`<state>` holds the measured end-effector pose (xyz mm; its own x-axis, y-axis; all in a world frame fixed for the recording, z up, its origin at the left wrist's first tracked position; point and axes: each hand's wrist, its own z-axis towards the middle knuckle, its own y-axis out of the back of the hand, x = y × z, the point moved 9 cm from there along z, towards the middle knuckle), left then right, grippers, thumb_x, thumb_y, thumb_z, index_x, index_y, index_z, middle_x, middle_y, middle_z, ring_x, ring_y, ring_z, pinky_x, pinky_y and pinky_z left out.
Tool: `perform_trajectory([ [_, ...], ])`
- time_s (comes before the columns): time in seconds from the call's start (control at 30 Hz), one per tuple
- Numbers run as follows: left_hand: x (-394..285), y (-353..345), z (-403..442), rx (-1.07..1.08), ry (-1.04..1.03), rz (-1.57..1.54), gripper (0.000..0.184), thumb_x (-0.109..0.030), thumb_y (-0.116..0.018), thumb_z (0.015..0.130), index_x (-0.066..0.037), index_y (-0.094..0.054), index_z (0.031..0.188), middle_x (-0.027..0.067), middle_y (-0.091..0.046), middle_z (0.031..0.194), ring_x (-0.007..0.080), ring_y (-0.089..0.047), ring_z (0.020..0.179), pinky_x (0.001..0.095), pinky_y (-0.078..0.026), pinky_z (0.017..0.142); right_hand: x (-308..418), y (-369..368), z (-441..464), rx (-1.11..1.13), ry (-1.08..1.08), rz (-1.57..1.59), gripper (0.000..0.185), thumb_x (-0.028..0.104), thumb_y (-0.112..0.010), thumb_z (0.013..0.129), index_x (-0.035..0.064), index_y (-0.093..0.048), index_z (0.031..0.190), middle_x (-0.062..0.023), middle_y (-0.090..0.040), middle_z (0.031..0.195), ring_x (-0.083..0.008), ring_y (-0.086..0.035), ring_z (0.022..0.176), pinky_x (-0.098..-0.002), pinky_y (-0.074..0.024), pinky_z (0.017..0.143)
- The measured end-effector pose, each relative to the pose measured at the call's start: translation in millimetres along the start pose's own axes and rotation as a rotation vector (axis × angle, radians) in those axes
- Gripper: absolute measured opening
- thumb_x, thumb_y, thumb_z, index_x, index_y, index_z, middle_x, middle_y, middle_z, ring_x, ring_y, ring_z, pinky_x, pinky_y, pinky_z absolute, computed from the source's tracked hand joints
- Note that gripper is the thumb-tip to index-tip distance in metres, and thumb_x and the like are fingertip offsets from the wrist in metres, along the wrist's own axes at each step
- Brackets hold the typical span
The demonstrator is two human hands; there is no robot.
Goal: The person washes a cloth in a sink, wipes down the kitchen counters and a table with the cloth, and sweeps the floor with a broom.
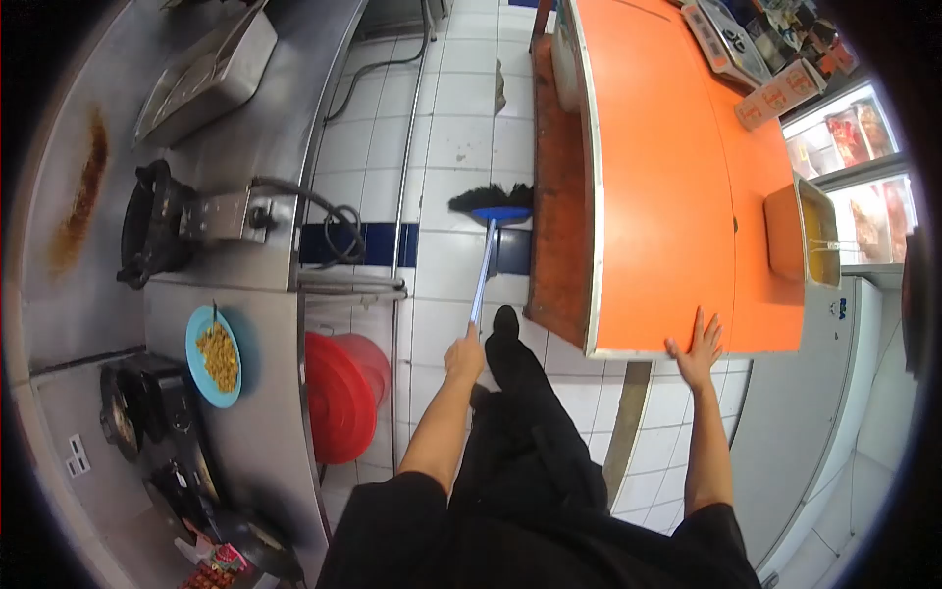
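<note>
My left hand (464, 357) is wrapped round the upper end of a broom (482, 272) with a pale blue handle. Its blue head with dark bristles (491, 199) rests on the white tiled floor, beside the lower part of the orange table. My right hand (699, 350) lies with fingers spread on the near edge of the orange tabletop (657, 196), holding nothing.
Left is a steel counter (260, 393) bearing a blue plate of food (199, 344), a burner (221, 218) and a steel tray (211, 74). A red bucket (339, 398) stands beneath it. An orange container (783, 236) sits on the table's right side. Tiled floor (461, 108) runs between counter and table.
</note>
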<state>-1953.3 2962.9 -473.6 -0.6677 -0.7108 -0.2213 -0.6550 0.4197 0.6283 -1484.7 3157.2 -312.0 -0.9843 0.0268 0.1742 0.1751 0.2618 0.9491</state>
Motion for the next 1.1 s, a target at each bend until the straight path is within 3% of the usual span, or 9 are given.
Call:
perform_trajectory([
  [0.1,-55.4,63.0,49.6,-0.053,-0.023,-0.039,0.063,-0.015,-0.048,0.092,-0.018,-0.027,0.152,0.0259,-0.067,0.105,0.0411,-0.065,0.103,0.0503,-0.051,0.089,-5.5,2.4,-6.7,0.013,-0.003,-0.006,0.108,0.069,-0.066,0.074,0.024,-0.014,0.157,-0.0198,0.006,0.162,-0.044,0.006,0.148,-0.0686,0.0028,0.11],
  [0.2,-56.0,98.4,45.7,-0.045,-0.044,-0.054,0.064,-0.018,-0.05,0.092,-0.016,-0.027,0.152,0.0292,-0.066,0.1,0.0454,-0.064,0.099,0.0525,-0.05,0.087,3.5,6.2,3.9,0.015,0.007,0.016,0.11,0.069,-0.068,0.073,0.0222,-0.016,0.157,-0.0198,0.005,0.162,-0.0443,0.006,0.148,-0.068,0.0035,0.111],
  [0.4,-9.7,159.2,-111.2,0.026,-0.031,0.029,0.062,-0.024,-0.049,0.096,-0.016,-0.026,0.152,0.031,-0.065,0.079,0.0508,-0.064,0.075,0.0597,-0.049,0.073,16.2,16.8,1.7,0.093,-0.015,0.003,0.112,0.069,-0.069,0.071,0.0196,-0.016,0.157,-0.0189,0.007,0.162,-0.0434,0.006,0.148,-0.0655,0.0024,0.113],
  [0.5,19.9,171.3,-173.7,0.19,0.015,0.203,0.063,-0.024,-0.049,0.096,-0.018,-0.025,0.153,0.0271,-0.066,0.077,0.0453,-0.066,0.07,0.0566,-0.052,0.067,26.3,22.6,7.1,0.078,-0.015,-0.002,0.105,0.064,-0.069,0.076,0.0162,-0.021,0.156,-0.02,-0.002,0.162,-0.0416,-0.002,0.149,-0.0654,-0.0011,0.113],
  [0.6,36.1,156.7,-170.1,0.255,-0.061,0.314,0.064,-0.021,-0.049,0.095,-0.021,-0.024,0.154,0.0243,-0.067,0.078,0.0412,-0.068,0.07,0.055,-0.053,0.066,62.9,37.6,25.3,-0.111,-0.052,0.102,0.082,0.045,-0.068,0.085,0.0089,-0.033,0.15,-0.0218,-0.022,0.157,-0.038,-0.02,0.146,-0.0656,-0.0052,0.113],
  [0.77,11.5,145.3,-88.3,0.288,-0.078,0.242,0.065,-0.019,-0.049,0.093,-0.023,-0.026,0.154,0.0222,-0.068,0.084,0.0395,-0.069,0.073,0.0523,-0.055,0.066,230.9,51.2,102.9,-0.174,0.215,0.089,0.082,0.042,-0.07,0.085,0.0089,-0.032,0.15,-0.0229,-0.019,0.158,-0.037,-0.015,0.148,-0.063,-0.0054,0.114],
  [0.87,-16.6,152.6,-39.5,0.267,-0.094,0.204,0.064,-0.016,-0.048,0.094,-0.023,-0.027,0.153,0.0223,-0.069,0.088,0.0388,-0.07,0.076,0.0493,-0.056,0.068,283.5,35.7,161.0,-0.172,0.161,0.166,0.082,0.048,-0.065,0.088,0.0107,-0.029,0.152,-0.0229,-0.015,0.159,-0.0367,-0.012,0.149,-0.0634,-0.0045,0.114],
  [0.93,-51.1,171.6,15.7,0.194,-0.101,0.111,0.062,-0.013,-0.046,0.095,-0.021,-0.026,0.154,0.0228,-0.069,0.092,0.0379,-0.07,0.081,0.0475,-0.057,0.071,274.5,5.8,192.0,-0.129,-0.163,0.109,0.083,0.056,-0.059,0.089,0.0131,-0.027,0.153,-0.0229,-0.013,0.16,-0.0367,-0.009,0.149,-0.0642,-0.0037,0.114],
  [1.1,-153.7,233.7,153.9,0.072,-0.11,-0.119,0.062,-0.01,-0.045,0.095,-0.015,-0.024,0.154,0.0235,-0.068,0.093,0.0372,-0.07,0.087,0.0473,-0.057,0.075,299.8,9.2,193.0,-0.233,-0.202,-0.038,0.086,0.062,-0.055,0.088,0.0147,-0.026,0.154,-0.0231,-0.012,0.16,-0.037,-0.009,0.149,-0.0648,-0.0032,0.113],
])
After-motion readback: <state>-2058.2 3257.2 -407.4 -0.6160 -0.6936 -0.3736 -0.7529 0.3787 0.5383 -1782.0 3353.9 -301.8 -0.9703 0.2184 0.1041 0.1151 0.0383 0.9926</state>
